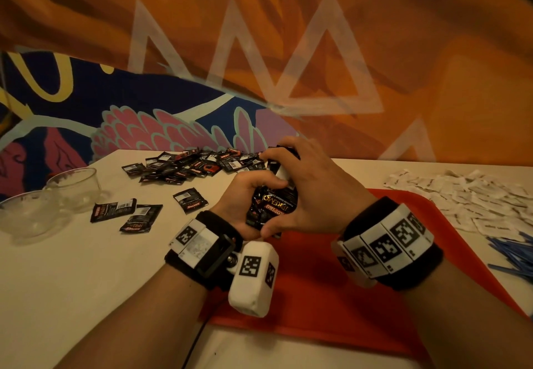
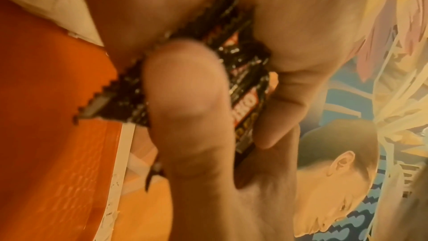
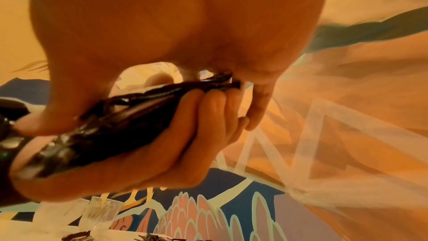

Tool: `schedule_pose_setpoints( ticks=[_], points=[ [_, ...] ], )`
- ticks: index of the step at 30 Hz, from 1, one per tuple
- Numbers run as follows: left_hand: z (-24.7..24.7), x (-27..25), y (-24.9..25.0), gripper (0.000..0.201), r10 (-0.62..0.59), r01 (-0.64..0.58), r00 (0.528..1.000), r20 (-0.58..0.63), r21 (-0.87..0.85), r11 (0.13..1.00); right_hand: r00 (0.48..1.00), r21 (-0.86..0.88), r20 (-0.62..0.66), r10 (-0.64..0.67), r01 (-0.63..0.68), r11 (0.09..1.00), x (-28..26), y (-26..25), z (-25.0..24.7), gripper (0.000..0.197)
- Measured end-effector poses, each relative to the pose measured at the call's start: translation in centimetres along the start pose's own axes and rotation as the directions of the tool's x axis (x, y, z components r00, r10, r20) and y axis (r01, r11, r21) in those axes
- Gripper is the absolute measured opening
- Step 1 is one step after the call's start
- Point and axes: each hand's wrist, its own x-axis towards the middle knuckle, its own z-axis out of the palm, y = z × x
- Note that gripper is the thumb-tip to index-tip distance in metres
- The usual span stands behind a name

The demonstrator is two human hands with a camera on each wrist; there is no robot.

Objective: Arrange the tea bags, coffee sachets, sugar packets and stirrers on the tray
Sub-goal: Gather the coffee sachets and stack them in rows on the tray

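Observation:
Both hands hold one stack of black coffee sachets just above the far left corner of the red tray. My left hand cups the stack from the left, thumb over its face. My right hand clamps it from the right and the top. In the left wrist view the thumb presses on the sachets. In the right wrist view the stack is seen edge-on, with fingers curled under it. The tray's visible surface is bare.
A heap of black sachets lies at the back of the white table, with loose ones nearer. Two glass bowls stand at the left. White sugar packets and blue stirrers lie right of the tray.

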Motion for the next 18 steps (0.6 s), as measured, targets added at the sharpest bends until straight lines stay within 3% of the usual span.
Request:
schedule_pose_setpoints(
  ticks=[5,11,16,18],
  points=[
    [0.14,0.14,-0.48,0.025,0.067,-0.067,0.998,-0.003,-0.091,0.994,0.999,-0.055,0.051,-0.018,0.021,0.998,-0.01,-0.19,-0.04,0.114],
    [-0.42,0.12,-0.5,0.027,0.076,-0.074,0.997,0.019,-0.106,0.992,0.999,0.071,0.031,-0.017,0.015,0.997,0.05,0.19,0.03,0.09],
    [0.4,0.56,-0.83,0.018,0.112,-0.114,0.993,-0.046,-0.05,0.992,0.994,0.033,0.097,0.052,-0.055,0.998,-0.04,-0.52,0.42,0.112],
    [0.33,0.58,-0.92,0.018,0.123,-0.125,0.992,-0.03,-0.069,0.99,0.994,0.044,0.086,0.066,-0.07,0.997,0.15,-0.57,0.74,0.108]
  ],
)
